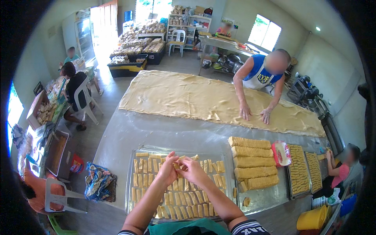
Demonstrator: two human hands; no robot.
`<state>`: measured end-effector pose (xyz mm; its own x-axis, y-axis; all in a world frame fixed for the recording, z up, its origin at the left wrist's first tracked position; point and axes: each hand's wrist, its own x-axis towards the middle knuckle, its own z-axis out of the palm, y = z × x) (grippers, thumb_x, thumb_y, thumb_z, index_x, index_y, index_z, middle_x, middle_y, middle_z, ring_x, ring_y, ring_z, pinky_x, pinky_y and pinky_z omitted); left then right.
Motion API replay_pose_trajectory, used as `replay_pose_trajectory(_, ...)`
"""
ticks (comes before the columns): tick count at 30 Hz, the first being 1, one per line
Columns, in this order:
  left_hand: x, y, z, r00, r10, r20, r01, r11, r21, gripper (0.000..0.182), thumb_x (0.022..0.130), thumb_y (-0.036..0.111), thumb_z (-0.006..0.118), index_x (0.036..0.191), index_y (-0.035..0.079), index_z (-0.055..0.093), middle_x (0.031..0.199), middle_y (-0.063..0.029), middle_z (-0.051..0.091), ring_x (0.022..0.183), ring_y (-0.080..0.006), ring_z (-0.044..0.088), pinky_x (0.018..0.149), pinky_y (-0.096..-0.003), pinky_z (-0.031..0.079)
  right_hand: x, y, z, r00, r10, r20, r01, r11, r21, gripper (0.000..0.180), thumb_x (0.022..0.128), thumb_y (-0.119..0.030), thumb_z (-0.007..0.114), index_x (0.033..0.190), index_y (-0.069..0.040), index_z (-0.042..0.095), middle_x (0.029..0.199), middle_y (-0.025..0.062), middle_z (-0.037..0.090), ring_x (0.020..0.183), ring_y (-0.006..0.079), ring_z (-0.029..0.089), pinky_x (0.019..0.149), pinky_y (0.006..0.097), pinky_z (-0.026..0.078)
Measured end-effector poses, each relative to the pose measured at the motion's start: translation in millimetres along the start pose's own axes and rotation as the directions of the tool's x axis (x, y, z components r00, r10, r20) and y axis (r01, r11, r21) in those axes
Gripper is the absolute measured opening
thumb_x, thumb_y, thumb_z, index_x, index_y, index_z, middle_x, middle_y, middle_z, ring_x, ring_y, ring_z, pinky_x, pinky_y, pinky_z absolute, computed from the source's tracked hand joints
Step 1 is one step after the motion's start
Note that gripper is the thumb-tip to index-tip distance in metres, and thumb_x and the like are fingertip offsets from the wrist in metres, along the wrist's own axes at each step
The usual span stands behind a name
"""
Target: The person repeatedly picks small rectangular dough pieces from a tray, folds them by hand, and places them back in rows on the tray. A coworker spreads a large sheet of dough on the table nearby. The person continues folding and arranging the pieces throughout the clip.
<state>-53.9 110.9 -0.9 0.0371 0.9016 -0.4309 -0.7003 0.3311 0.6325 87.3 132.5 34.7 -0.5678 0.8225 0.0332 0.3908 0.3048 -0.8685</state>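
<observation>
Over a metal baking tray (pixel 128 185), my left hand (pixel 168 169) and my right hand (pixel 193 169) come together near its far side. A few short dough strips (pixel 182 167) are held between the fingers of both hands, partly hidden by them. Rows of similar cut dough strips (pixel 179 199) lie spaced out on the tray, and my forearms cover some of them. Just right of this tray, several long stacks of sliced dough (pixel 254 162) rest on a second metal tray (pixel 264 202), with a few loose pieces near its left side.
A large dough sheet (pixel 182 94) spans the table's far side, where a co-worker (pixel 258 76) presses both hands on it. Right of the stacks are a red-and-white container (pixel 282 153) and filled trays (pixel 299 170). A crumpled cloth (pixel 100 182) lies at the left edge.
</observation>
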Motion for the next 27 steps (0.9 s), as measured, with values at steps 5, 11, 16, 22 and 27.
replay_pose_trajectory(5,-7,2,7,0.986,0.021,0.163,-0.027,0.999,0.035,0.065,0.093,0.005,0.048,0.150,0.003,0.017,0.126,-0.0195,0.050,0.108,-0.0249,0.057,0.088,-0.0390,0.053,0,4,-14,0.990,0.095,-0.103,-0.080,0.987,0.139,0.024,0.083,-0.004,0.070,0.107,-0.005,0.065,0.089,0.0044,0.069,0.077,0.0109,0.065,0.067,0.0260,0.053)
replay_pose_trajectory(11,-9,6,4,0.987,0.030,0.156,-0.049,0.992,0.114,0.044,0.091,-0.003,0.054,0.134,-0.001,0.048,0.110,-0.0147,0.060,0.094,-0.0154,0.061,0.076,-0.0230,0.053,1,18,-26,0.981,0.171,-0.088,-0.145,0.959,0.242,0.015,0.083,-0.004,0.073,0.095,-0.005,0.064,0.084,-0.0003,0.067,0.076,0.0074,0.062,0.067,0.0232,0.051)
replay_pose_trajectory(16,-3,6,-3,0.991,0.014,0.130,-0.022,0.998,0.064,0.035,0.093,-0.003,0.052,0.129,-0.004,0.050,0.116,-0.0180,0.061,0.105,-0.0195,0.063,0.085,-0.0287,0.056,5,39,-37,0.977,0.208,-0.049,-0.158,0.857,0.491,0.016,0.082,-0.004,0.074,0.093,-0.003,0.063,0.084,0.0022,0.066,0.077,0.0079,0.061,0.070,0.0229,0.051)
replay_pose_trajectory(22,4,0,-1,0.990,-0.025,0.137,0.015,0.997,0.070,0.034,0.094,0.000,0.053,0.127,-0.005,0.052,0.115,-0.0155,0.062,0.102,-0.0193,0.064,0.085,-0.0304,0.055,4,44,-40,0.985,0.167,-0.044,-0.126,0.869,0.478,0.013,0.085,-0.002,0.071,0.096,-0.003,0.064,0.086,0.0017,0.067,0.077,0.0073,0.063,0.070,0.0228,0.052)
replay_pose_trajectory(27,7,-7,1,0.981,-0.060,0.185,0.039,0.992,0.116,0.033,0.094,0.002,0.054,0.126,-0.005,0.052,0.113,-0.0144,0.063,0.101,-0.0200,0.065,0.084,-0.0316,0.056,-1,38,-30,0.977,0.022,-0.211,0.022,0.979,0.203,0.008,0.085,0.000,0.068,0.093,-0.003,0.066,0.083,0.0017,0.068,0.076,0.0068,0.063,0.068,0.0224,0.052)
